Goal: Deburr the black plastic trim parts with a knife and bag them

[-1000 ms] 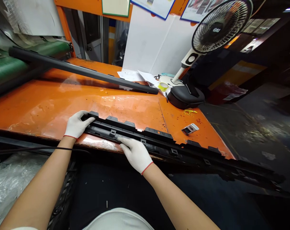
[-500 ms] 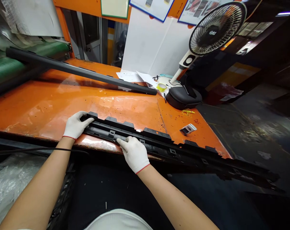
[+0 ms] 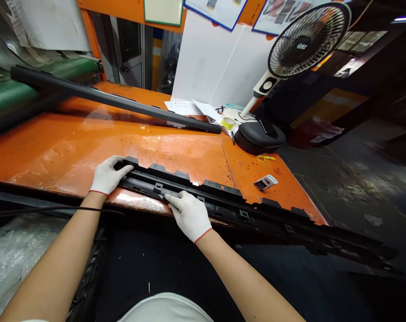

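A long black plastic trim strip (image 3: 176,184), with raised tabs and square clip holes along it, lies slanted along the near edge of the orange table and runs out past its right end. My left hand (image 3: 107,175), in a white glove, grips the strip's left end, thumb on the near side and fingers behind. My right hand (image 3: 190,214), also gloved, is closed over the strip's near edge. From between its thumb and forefinger pokes a small pointed, blade-like piece (image 3: 161,197); the rest of it is hidden by the fingers.
A second black strip (image 3: 122,103) lies across the back of the orange table (image 3: 105,134), over a green roller (image 3: 68,69). A fan (image 3: 306,44), black case (image 3: 259,136), tape roll (image 3: 227,123) and small white device (image 3: 266,182) stand right. Plastic wrap (image 3: 14,264) lies lower left.
The whole view has shifted slightly. Both hands keep their places on the strip; the pointed tip at my right fingers shows lighter and a little clearer now.
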Tool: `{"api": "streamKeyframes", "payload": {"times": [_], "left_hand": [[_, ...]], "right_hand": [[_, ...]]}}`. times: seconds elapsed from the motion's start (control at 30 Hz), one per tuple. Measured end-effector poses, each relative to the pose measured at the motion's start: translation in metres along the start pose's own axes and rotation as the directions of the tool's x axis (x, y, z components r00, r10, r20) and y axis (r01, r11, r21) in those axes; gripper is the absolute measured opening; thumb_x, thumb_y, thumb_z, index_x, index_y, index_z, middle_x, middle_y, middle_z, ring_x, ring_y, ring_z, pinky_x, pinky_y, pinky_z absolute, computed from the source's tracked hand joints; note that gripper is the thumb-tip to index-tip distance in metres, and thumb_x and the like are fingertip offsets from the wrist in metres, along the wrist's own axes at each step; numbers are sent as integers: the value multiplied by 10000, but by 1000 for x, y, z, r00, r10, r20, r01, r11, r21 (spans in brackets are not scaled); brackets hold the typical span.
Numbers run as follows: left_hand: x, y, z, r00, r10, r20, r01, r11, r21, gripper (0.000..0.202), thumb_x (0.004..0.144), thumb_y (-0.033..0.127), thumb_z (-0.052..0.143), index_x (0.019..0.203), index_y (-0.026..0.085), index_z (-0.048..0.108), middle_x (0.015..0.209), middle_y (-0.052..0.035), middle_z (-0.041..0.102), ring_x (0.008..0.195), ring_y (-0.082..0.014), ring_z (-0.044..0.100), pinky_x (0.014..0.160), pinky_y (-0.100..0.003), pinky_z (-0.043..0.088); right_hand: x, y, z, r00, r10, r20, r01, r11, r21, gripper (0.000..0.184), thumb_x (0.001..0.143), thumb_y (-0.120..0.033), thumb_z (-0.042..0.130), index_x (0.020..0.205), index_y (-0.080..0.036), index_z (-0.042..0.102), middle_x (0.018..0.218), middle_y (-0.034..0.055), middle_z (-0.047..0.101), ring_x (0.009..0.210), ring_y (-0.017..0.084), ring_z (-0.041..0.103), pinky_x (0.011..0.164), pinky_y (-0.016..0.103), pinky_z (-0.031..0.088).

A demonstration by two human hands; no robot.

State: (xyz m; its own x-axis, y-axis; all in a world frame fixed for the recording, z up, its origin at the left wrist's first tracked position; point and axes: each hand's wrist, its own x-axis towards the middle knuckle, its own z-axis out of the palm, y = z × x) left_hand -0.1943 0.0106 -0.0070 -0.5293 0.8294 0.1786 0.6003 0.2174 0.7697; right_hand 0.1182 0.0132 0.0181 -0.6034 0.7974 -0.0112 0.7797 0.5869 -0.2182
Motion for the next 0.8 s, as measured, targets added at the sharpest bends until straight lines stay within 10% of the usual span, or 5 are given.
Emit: {"api": "streamKeyframes", "payload": {"times": [0.27,0.5,0.67,0.8], "left_hand": [[0,-2,0,1000,10,13,-10,1000,2,474,779,598,737,1084,235,753,1073,-42,786,1019,-244,709,985,-341,549],[16,-13,-41,908,103,405,10,964,-267,589,758,478,746,1289,223,747,1360,-84,741,1293,-300,667,1176,-429,498],[26,-20,-50,866,86,493,133,910,-393,552,710,423,845,1220,217,797,1311,-102,766,1245,-318,696,1147,-486,526],[31,-28,-47,883,-15,470,272,832,-484,505,552,340,916,1021,176,820,1143,-120,808,1052,-309,748,1025,-480,593]], "right_hand": [[3,0,5,994,111,-4,-111,994,24,432,1083,-248,537,1494,-299,658,1069,83,704,901,230,693,749,309,508],[-3,9,5,989,106,-101,-74,956,284,373,1029,-203,514,1338,-174,721,1143,140,745,1022,284,725,936,384,567],[-4,-30,4,946,144,289,-319,553,769,231,1032,-328,472,995,-211,668,805,61,736,613,207,705,553,310,580],[14,-72,16,866,-30,500,-477,257,841,176,1019,-355,484,971,-208,567,665,12,701,440,165,616,393,244,486]]}}
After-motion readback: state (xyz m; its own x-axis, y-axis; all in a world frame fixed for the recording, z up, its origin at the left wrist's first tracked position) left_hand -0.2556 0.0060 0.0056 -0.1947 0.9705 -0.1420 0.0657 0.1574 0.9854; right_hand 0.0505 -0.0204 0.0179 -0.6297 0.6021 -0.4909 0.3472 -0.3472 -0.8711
